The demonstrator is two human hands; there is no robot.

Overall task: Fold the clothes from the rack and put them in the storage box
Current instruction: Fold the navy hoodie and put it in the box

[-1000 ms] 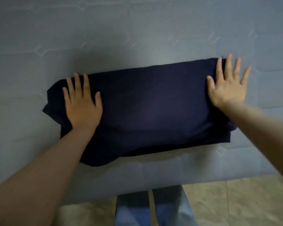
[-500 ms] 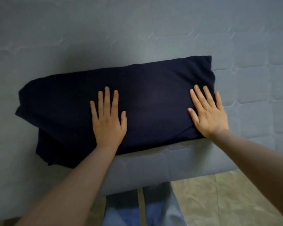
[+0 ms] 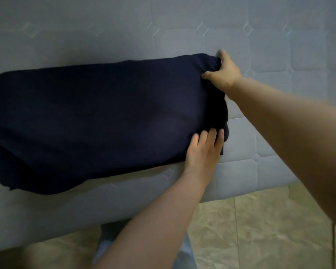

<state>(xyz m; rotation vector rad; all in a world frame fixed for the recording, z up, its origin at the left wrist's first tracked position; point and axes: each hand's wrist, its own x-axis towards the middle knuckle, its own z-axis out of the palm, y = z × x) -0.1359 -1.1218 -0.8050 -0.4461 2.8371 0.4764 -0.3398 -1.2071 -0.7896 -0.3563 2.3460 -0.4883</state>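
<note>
A dark navy garment (image 3: 97, 117), folded into a long band, lies across the grey quilted mattress (image 3: 260, 45). Its left end is rumpled and reaches the frame's left edge. My right hand (image 3: 222, 71) pinches the garment's far right corner, thumb on top of the cloth. My left hand (image 3: 205, 150) lies at the near right corner with its fingers flat on the fabric; whether it grips the edge is hidden. No rack or storage box is in view.
The mattress edge (image 3: 241, 189) runs diagonally across the lower frame. Below it lies beige tiled floor (image 3: 260, 230). My blue trouser legs (image 3: 109, 235) show beside the mattress, partly behind my left forearm.
Both hands left their flat pressing pose and moved right. The right hand went up to the far right corner and closed on it. The left hand slid to the near right corner.
</note>
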